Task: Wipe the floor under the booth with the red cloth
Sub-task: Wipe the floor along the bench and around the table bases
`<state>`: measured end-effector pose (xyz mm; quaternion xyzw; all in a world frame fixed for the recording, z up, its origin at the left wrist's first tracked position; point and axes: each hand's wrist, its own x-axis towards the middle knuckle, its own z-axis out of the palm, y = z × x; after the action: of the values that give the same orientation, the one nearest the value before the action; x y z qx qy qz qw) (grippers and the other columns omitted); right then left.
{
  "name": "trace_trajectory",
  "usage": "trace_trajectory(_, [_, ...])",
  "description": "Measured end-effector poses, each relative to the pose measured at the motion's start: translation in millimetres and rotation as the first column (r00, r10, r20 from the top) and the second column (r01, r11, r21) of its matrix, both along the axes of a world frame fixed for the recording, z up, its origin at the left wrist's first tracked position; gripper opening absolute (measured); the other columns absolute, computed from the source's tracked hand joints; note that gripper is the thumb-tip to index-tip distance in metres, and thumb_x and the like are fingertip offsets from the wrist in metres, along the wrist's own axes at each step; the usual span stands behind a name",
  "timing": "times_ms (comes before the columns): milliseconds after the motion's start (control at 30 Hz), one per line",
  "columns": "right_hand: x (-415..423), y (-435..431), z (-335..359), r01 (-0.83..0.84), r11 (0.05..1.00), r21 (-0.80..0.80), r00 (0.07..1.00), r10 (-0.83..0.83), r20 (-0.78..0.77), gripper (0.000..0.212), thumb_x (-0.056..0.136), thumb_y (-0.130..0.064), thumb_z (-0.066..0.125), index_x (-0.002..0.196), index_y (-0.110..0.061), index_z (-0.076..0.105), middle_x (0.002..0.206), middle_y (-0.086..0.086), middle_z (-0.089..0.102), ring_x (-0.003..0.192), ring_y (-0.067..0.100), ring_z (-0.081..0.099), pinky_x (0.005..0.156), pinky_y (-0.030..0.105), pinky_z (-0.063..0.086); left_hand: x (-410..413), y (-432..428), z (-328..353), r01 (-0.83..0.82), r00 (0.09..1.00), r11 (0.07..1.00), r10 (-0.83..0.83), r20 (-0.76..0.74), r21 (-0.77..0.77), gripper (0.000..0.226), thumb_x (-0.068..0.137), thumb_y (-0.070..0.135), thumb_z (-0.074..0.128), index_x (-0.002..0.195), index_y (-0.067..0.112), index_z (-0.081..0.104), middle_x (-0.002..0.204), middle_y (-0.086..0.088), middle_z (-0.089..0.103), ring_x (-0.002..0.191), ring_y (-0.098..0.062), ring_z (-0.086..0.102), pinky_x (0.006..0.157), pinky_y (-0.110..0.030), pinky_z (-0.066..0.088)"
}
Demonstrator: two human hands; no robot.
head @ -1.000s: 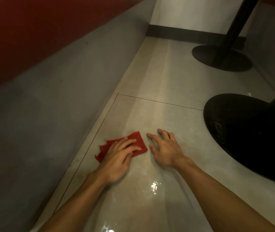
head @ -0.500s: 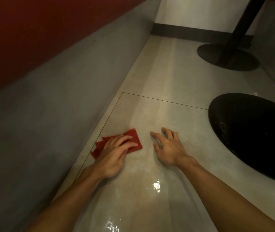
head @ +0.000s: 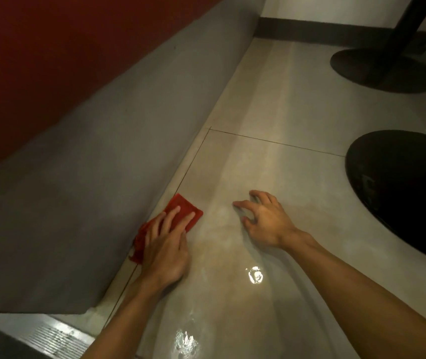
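Note:
A folded red cloth (head: 183, 206) lies flat on the beige tiled floor (head: 271, 120), right against the grey base of the booth (head: 108, 151). My left hand (head: 166, 244) presses down on the cloth with fingers spread over it; the cloth's near half is hidden under the palm. My right hand (head: 266, 220) rests on the bare floor to the right of the cloth, fingers apart and bent, fingertips touching the tile, holding nothing.
The booth's red seat front (head: 51, 53) rises above its grey base on the left. Two black round table feet stand on the right, one near (head: 401, 193) and one far (head: 382, 69) with its post. The floor near me is wet and shiny (head: 254, 274).
My left hand has slid the red cloth to the left, from the open tile up against the booth's base. My right hand stays on the floor in about the same spot.

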<state>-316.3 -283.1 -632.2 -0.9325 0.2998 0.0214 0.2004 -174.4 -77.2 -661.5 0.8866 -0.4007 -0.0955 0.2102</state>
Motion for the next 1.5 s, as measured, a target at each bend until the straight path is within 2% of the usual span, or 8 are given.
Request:
trace_trajectory(233, [-4,3,-6,0.012,1.000,0.004,1.000,-0.012,0.002,0.045,0.100,-0.038,0.041,0.145,-0.041,0.038,0.161,0.005,0.017,0.149,0.027,0.007,0.121,0.044,0.010,-27,44,3,-0.072,0.997,0.997,0.072,-0.009,-0.006,0.063,0.085,0.049,0.006,0.145,0.046,0.026,0.157,0.019,0.012,0.145,-0.011,0.003,0.116,-0.036,0.003])
trace_trajectory(433, [-11,7,2,0.017,0.999,0.048,1.000,-0.017,-0.006,0.045,0.098,-0.032,0.048,0.143,-0.035,0.044,0.159,0.010,0.021,0.148,0.027,0.013,0.121,0.038,0.013,6,5,2,-0.060,0.995,0.998,0.061,-0.084,0.009,0.048,0.099,0.029,0.028,0.143,0.046,0.030,0.158,0.013,0.015,0.145,-0.016,0.002,0.116,-0.037,-0.002])
trace_trajectory(533, [-21,10,4,0.016,0.999,0.046,1.000,-0.016,-0.006,0.045,0.097,-0.030,0.050,0.142,-0.034,0.047,0.157,0.012,0.024,0.146,0.027,0.016,0.120,0.037,0.016,9,4,-1,-0.011,0.998,1.000,0.010,-0.065,-0.024,0.048,0.099,0.021,0.036,0.142,0.043,0.035,0.156,0.011,0.022,0.144,-0.018,0.009,0.118,-0.040,0.006])
trace_trajectory(633, [-29,12,4,0.007,0.999,0.054,1.000,-0.006,-0.018,0.046,0.097,-0.029,0.050,0.143,-0.033,0.045,0.158,0.012,0.023,0.147,0.028,0.014,0.120,0.039,0.016,2,29,-1,0.073,0.997,0.996,-0.074,-0.018,-0.058,0.052,0.092,0.035,0.021,0.140,0.044,0.038,0.154,0.011,0.027,0.142,-0.018,0.017,0.115,-0.033,0.012])
trace_trajectory(833, [-31,16,-2,0.020,0.998,0.056,1.000,-0.019,-0.008,0.047,0.098,-0.030,0.047,0.144,-0.036,0.042,0.161,0.010,0.017,0.149,0.029,0.008,0.121,0.042,0.012,-22,75,0,0.106,0.994,0.993,-0.106,-0.013,-0.048,0.052,0.092,0.040,0.017,0.143,0.048,0.027,0.156,0.018,0.017,0.145,-0.009,0.007,0.116,-0.028,0.007])
trace_trajectory(1100, [-33,15,-2,0.010,0.998,0.059,1.000,-0.008,-0.028,0.046,0.100,-0.032,0.044,0.145,-0.037,0.039,0.162,0.009,0.014,0.150,0.029,0.005,0.121,0.042,0.011,-12,27,1,0.148,0.988,0.989,-0.149,-0.039,-0.030,0.054,0.092,0.032,0.022,0.145,0.038,0.030,0.158,0.009,0.018,0.147,-0.014,0.004,0.118,-0.037,0.003])
trace_trajectory(1267, [-33,16,-3,0.017,0.999,0.052,1.000,-0.016,-0.018,0.046,0.100,-0.033,0.043,0.145,-0.038,0.038,0.162,0.008,0.013,0.150,0.027,0.003,0.121,0.041,0.009,-21,60,1,0.299,0.953,0.951,-0.301,-0.017,-0.079,0.056,0.091,0.033,0.021,0.146,0.035,0.032,0.158,0.012,0.019,0.147,-0.010,0.005,0.117,-0.026,0.002])
trace_trajectory(1500, [-34,18,-2,0.015,0.998,0.057,1.000,-0.014,-0.018,0.047,0.100,-0.032,0.042,0.146,-0.038,0.036,0.163,0.008,0.011,0.150,0.028,0.002,0.121,0.042,0.008,-16,56,2,0.242,0.969,0.968,-0.245,-0.045,-0.061,0.060,0.088,0.035,0.019,0.147,0.035,0.028,0.158,0.012,0.015,0.147,-0.010,0.002,0.119,-0.039,0.008])
